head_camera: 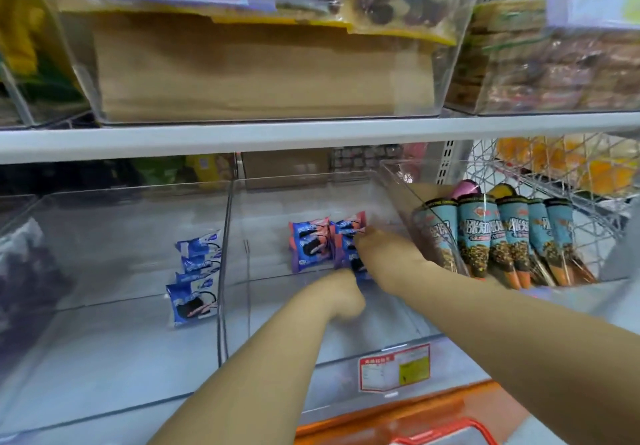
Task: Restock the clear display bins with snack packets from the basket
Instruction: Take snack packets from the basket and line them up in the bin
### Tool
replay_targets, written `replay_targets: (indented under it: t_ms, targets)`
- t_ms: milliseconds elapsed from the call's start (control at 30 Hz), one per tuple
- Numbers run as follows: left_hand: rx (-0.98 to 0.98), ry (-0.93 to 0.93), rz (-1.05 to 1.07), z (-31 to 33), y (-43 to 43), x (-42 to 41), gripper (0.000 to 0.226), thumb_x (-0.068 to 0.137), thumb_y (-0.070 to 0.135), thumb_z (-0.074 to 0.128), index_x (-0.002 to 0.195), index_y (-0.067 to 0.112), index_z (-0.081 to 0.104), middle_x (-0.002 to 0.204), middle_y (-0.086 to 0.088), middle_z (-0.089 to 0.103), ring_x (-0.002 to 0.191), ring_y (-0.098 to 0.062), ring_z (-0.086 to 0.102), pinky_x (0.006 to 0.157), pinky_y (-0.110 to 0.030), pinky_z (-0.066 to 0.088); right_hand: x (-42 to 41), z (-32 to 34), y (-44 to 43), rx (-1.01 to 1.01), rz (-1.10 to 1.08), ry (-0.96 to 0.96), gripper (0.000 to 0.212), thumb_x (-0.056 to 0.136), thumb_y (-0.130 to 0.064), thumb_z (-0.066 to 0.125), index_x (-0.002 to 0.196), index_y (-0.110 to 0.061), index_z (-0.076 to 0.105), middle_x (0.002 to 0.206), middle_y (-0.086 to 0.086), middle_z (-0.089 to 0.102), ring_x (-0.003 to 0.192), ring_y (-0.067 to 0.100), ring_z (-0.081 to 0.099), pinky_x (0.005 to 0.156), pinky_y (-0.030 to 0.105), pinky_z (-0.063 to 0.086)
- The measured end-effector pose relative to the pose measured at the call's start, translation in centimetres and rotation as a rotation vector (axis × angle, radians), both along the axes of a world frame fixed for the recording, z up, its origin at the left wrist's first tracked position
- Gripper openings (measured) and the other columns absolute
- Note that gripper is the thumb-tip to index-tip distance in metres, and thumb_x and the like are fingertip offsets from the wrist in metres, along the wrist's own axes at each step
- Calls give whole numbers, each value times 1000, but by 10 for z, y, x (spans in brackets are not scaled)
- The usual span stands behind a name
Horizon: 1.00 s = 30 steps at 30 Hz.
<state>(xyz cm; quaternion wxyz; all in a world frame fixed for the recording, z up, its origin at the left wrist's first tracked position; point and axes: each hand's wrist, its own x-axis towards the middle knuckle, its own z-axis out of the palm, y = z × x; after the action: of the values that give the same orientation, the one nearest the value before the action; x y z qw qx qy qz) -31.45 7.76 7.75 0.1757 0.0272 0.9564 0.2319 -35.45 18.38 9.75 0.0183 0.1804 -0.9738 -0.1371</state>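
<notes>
Both my arms reach into the middle clear bin [311, 334] on the lower shelf. Pink-and-blue cookie packets [310, 245] stand in rows at the back of that bin. My right hand [377, 250] lies on the right-hand row, fingers among the packets. My left hand [343, 294] is at the near end of the same row with fingers curled; whether it grips a packet is hidden. The bin to the left [104, 306] holds a few blue-and-white cookie packets [195, 278]. An orange basket [433, 420] shows at the bottom edge.
A tilted clear bin [394, 181] of teal cone snacks [502, 237] sits at the right, with a wire basket [554, 181] behind it. The shelf above [242, 136] carries more clear bins. A red price label [394, 366] is on the middle bin's front.
</notes>
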Motion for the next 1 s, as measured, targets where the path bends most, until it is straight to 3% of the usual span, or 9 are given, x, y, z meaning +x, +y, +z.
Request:
replay_targets:
  t_ms: [167, 233, 367, 567, 600, 700, 867, 933, 1000]
  targets:
    - [47, -10, -17, -1, -2, -2, 41, 92, 7, 44, 133, 5, 45, 117, -20, 59, 101, -33, 60, 54, -26, 37, 5, 0, 4, -36, -32, -70, 38, 92, -1, 55, 130, -3, 52, 136, 17, 47, 119, 36, 56, 94, 42, 50]
    - [92, -5, -25, -2, -4, -2, 38, 91, 6, 44, 128, 9, 49, 116, -18, 59, 104, -34, 60, 51, -23, 35, 9, 3, 4, -30, -30, -106, 36, 94, -7, 56, 130, -3, 52, 135, 16, 48, 119, 36, 56, 94, 40, 48]
    - [150, -7, -34, -9, -9, -5, 45, 89, 9, 45, 133, 17, 47, 114, -11, 60, 97, -29, 59, 62, -26, 43, 14, 0, 7, -33, -31, -132, 33, 97, -7, 50, 130, -3, 52, 138, 16, 47, 120, 34, 55, 93, 39, 47]
    - [116, -12, -79, -11, -8, -5, 57, 91, 8, 45, 145, 21, 34, 132, -10, 54, 112, -29, 54, 89, -31, 47, 18, -2, 4, -30, -56, -215, 48, 95, -9, 52, 139, 3, 36, 141, 19, 41, 123, 35, 52, 96, 40, 46]
    - [106, -4, -80, -10, -8, -5, 55, 92, 7, 44, 144, 19, 35, 131, -10, 54, 110, -28, 54, 90, -31, 47, 18, -1, 5, -16, -53, -195, 50, 95, -7, 52, 140, 2, 35, 142, 20, 39, 123, 35, 53, 96, 40, 47]
    - [32, 24, -87, -1, -8, 1, 42, 93, 5, 42, 135, 11, 43, 115, -13, 57, 94, -25, 52, 75, -29, 43, 23, 8, 12, 18, -15, -173, 45, 94, -5, 55, 136, -1, 43, 136, 19, 48, 118, 33, 55, 90, 39, 48]
    - [110, 234, -11, 30, -14, 40, 34, 93, 9, 49, 126, 14, 57, 121, -12, 63, 107, -29, 60, 83, -29, 47, 65, 34, 36, -232, 139, -28, 34, 90, -8, 56, 122, -16, 59, 117, 8, 63, 108, 28, 62, 87, 37, 53]
    - [237, 444, 23, 41, -14, 75, 34, 93, 7, 53, 125, 15, 62, 122, -6, 67, 111, -22, 62, 94, -28, 47, 105, 41, 53, -448, 223, 68, 31, 89, -13, 58, 118, -20, 65, 113, 3, 68, 104, 25, 63, 87, 41, 52]
    - [394, 616, 32, 47, -12, 122, 32, 92, 5, 55, 120, 18, 65, 111, 2, 70, 101, -9, 63, 92, -19, 45, 154, 43, 70, -636, 276, 102, 24, 88, -16, 60, 109, -21, 68, 101, -1, 71, 90, 22, 65, 79, 39, 52]
